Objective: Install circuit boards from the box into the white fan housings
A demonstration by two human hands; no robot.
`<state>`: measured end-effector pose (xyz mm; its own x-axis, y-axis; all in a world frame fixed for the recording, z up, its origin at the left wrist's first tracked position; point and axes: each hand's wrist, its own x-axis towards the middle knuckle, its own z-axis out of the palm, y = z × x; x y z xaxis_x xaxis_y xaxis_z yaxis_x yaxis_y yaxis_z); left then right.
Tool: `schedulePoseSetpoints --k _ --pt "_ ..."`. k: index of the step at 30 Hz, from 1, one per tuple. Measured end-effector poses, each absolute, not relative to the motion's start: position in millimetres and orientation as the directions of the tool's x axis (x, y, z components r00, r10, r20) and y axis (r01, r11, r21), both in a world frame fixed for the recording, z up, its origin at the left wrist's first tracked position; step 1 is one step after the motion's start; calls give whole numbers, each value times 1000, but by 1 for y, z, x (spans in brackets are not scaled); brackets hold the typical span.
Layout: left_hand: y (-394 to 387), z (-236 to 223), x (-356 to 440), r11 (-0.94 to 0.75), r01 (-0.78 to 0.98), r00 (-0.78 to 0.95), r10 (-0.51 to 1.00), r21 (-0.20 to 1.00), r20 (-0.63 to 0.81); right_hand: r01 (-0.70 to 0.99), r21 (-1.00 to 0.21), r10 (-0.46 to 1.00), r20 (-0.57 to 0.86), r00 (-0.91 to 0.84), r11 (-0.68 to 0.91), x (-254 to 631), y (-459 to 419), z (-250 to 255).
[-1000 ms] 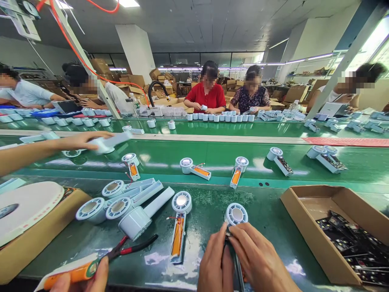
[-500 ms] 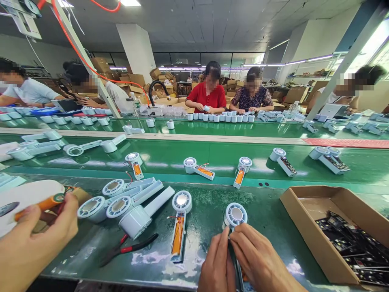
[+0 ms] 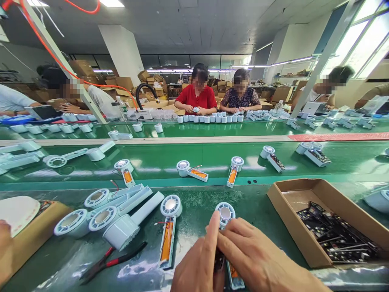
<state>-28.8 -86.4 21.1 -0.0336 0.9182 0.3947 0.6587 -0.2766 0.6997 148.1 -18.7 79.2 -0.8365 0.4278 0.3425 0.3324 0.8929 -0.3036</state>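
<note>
In the lower middle of the head view, my left hand (image 3: 196,261) and my right hand (image 3: 251,251) meet over a light-blue round-headed housing (image 3: 225,213) with an orange battery (image 3: 233,271) in its handle. A dark circuit board (image 3: 219,259) shows partly between them, against my left fingers. My left index finger points out toward the round head. The fingers of my right hand are pressed together at the housing's neck; whatever they pinch is hidden. To the left lies a similar housing (image 3: 170,205) with an orange battery (image 3: 166,243) and thin wires.
A cardboard box (image 3: 299,239) of dark boards stands to the right. Left are stacked light-blue housings (image 3: 121,231), red-and-black pliers (image 3: 112,259) and another person's hand (image 3: 4,251) beside a box (image 3: 39,231). Beyond, a green conveyor (image 3: 158,162) carries more housings; several people sit across.
The view has turned right. My left index finger has stretched forward, and the dark board shows between my hands. The other person's hand with the orange battery has mostly left the view.
</note>
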Motion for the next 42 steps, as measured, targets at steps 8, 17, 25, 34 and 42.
schedulePoseSetpoints --k 8,17,25,34,42 --pt "-30 14 -29 -51 281 176 984 958 1 455 -740 863 359 -357 496 166 -3 35" --pt "-32 5 -21 -30 372 45 999 928 15 584 -701 912 329 -244 409 199 -14 -4" --pt "-34 -4 -14 96 99 83 991 990 -105 645 -221 682 223 -697 731 206 -23 21" --pt "-35 -1 -17 164 7 130 978 986 -164 614 -473 769 292 -568 632 200 -44 8" --pt "-31 11 -8 259 76 78 961 963 -264 500 -793 894 121 -431 348 187 -43 6"
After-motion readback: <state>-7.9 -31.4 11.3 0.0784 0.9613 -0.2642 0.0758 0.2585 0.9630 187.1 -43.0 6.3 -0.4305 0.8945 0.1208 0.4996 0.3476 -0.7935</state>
